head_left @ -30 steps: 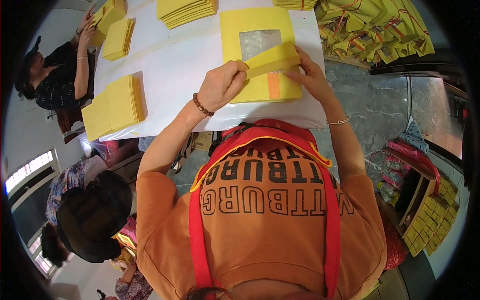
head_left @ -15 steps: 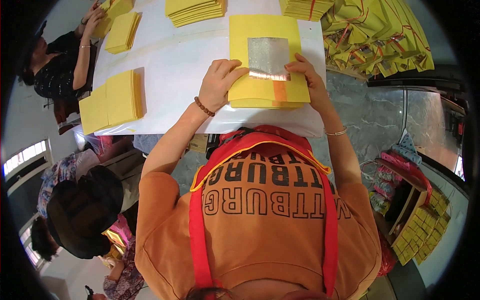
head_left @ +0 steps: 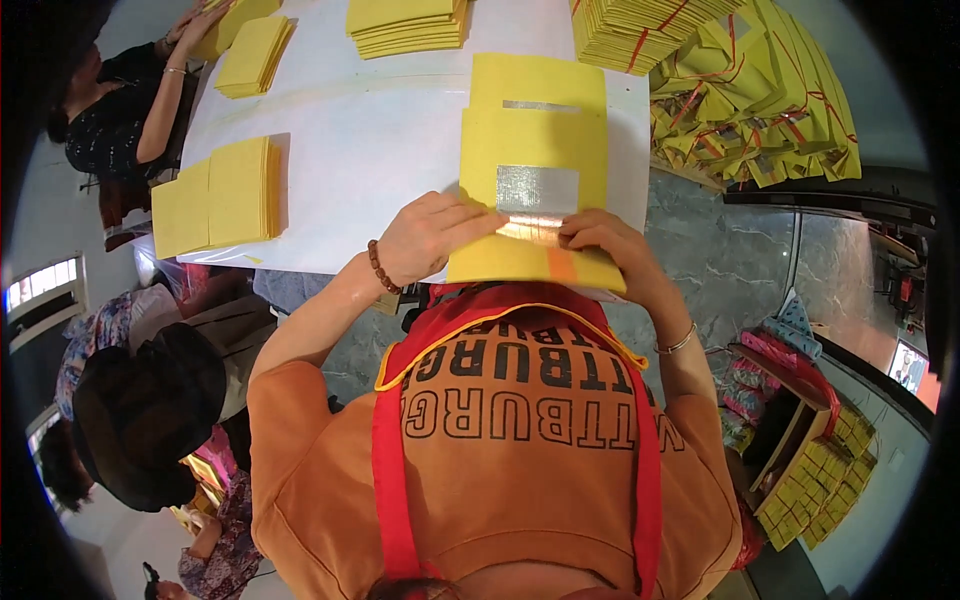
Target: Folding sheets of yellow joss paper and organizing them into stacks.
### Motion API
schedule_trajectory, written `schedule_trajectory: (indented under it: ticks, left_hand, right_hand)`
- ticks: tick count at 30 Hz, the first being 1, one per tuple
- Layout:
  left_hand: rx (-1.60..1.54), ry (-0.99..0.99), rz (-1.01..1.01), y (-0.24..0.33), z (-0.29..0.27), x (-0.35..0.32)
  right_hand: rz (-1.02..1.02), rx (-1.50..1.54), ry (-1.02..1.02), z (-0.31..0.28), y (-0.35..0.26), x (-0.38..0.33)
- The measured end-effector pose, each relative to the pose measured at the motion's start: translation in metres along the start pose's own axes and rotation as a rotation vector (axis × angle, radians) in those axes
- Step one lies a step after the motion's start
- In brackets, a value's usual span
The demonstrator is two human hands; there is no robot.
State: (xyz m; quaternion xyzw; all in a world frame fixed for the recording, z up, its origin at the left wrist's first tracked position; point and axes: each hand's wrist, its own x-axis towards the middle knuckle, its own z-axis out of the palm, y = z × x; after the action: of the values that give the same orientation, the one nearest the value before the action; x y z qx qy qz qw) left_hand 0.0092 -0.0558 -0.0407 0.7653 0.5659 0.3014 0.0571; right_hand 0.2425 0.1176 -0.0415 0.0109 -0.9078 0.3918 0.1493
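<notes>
Between my hands is a yellow paper sheet (head_left: 533, 137) with a silver foil square (head_left: 538, 186) and an orange mark below it. Its near end hangs past the table edge, close to my red apron (head_left: 480, 318). My left hand (head_left: 430, 238) grips the sheet's left side, thumb and fingers closed at the foil's lower corner. On the other side my right hand (head_left: 612, 248) pinches the sheet, curled fingertips on the foil's lower right. Beyond it lies more yellow paper (head_left: 536, 78), with a strip of foil showing. Whether I hold one sheet or several is hidden.
Yellow paper stacks lie on the white table (head_left: 370, 160): one at near left (head_left: 240, 195), one at far left (head_left: 250, 58), one at the back (head_left: 408, 28). Red-tied bundles (head_left: 760, 90) are heaped at right. A person (head_left: 125, 110) works at the left edge.
Both hands have drawn the foil-faced sheet toward my body, over the table's near edge. The paper beneath now shows at its far end.
</notes>
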Motion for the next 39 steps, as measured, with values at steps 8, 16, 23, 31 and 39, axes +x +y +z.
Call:
schedule_trajectory:
  ticks: [8, 16, 23, 31, 39]
  left_hand:
    - [-0.53, -0.113, -0.822, -0.023, 0.009, 0.017]
    - [-0.816, 0.022, -0.987, -0.039, 0.015, 0.034]
    - [-0.614, 0.104, -0.95, -0.054, 0.034, 0.025]
    - [-0.67, 0.154, -1.006, -0.05, 0.033, 0.031]
    - [0.171, 0.219, -0.431, -0.018, -0.005, 0.068]
  right_hand:
    - [0.568, 0.453, 0.443, 0.014, 0.006, 0.022]
    - [0.535, 0.346, 0.561, 0.019, 0.013, 0.031]
    - [0.712, 0.515, 0.531, 0.017, 0.019, 0.038]
    - [0.75, 0.444, 0.512, 0.02, 0.026, 0.039]
    - [0.774, 0.374, 0.517, 0.019, 0.023, 0.04]
